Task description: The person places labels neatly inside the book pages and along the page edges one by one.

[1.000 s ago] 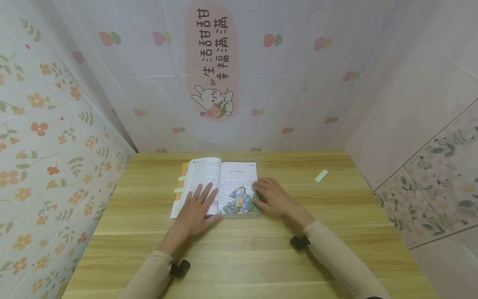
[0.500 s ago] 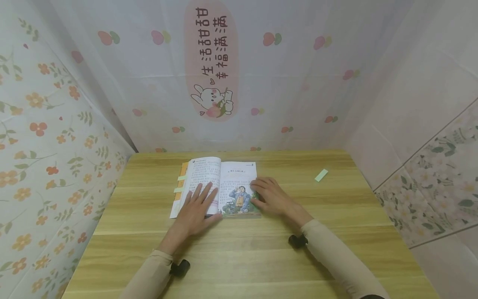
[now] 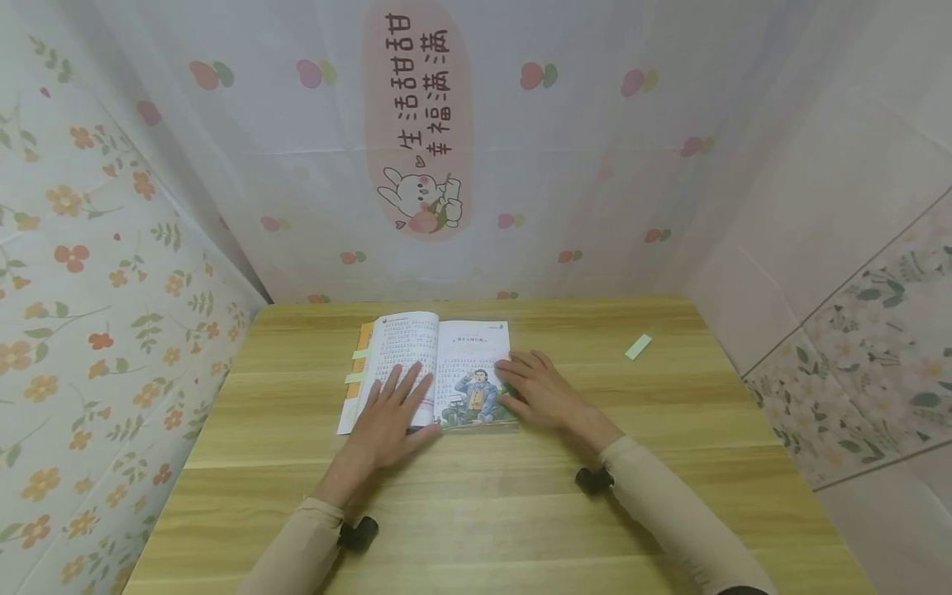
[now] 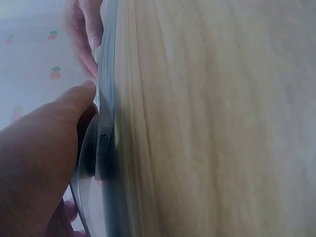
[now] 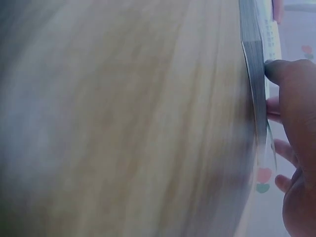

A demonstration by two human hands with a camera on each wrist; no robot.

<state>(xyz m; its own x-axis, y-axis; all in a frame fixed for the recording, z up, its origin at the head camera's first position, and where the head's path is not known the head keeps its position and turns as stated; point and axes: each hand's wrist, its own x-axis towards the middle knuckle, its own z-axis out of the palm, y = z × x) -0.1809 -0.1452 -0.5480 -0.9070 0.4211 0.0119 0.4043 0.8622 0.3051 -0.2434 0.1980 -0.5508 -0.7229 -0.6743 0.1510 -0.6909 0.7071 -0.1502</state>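
An open book (image 3: 463, 351) lies on the wooden table, text on its left page and a colour picture of a person on its right page. Pale green sticky tabs (image 3: 360, 354) stick out past the left edge, over an orange strip. My left hand (image 3: 387, 417) rests on the left page with fingers spread, its thumb at the lower edge by the spine. At the right page's outer edge, my right hand (image 3: 546, 392) touches the paper with bent, relaxed fingers. The right wrist view shows the thumb (image 5: 276, 71) against the book's page block (image 5: 254, 59).
A pale green sticky strip (image 3: 638, 347) lies by itself on the table (image 3: 476, 512), right of the book. Printed curtains (image 3: 595, 190) hang behind the table and along both sides. Each wrist wears a small black camera (image 3: 359, 535).
My right hand has shifted slightly left, farther onto the right page. My left hand keeps its place on the left page, and the book stays open at the same spread.
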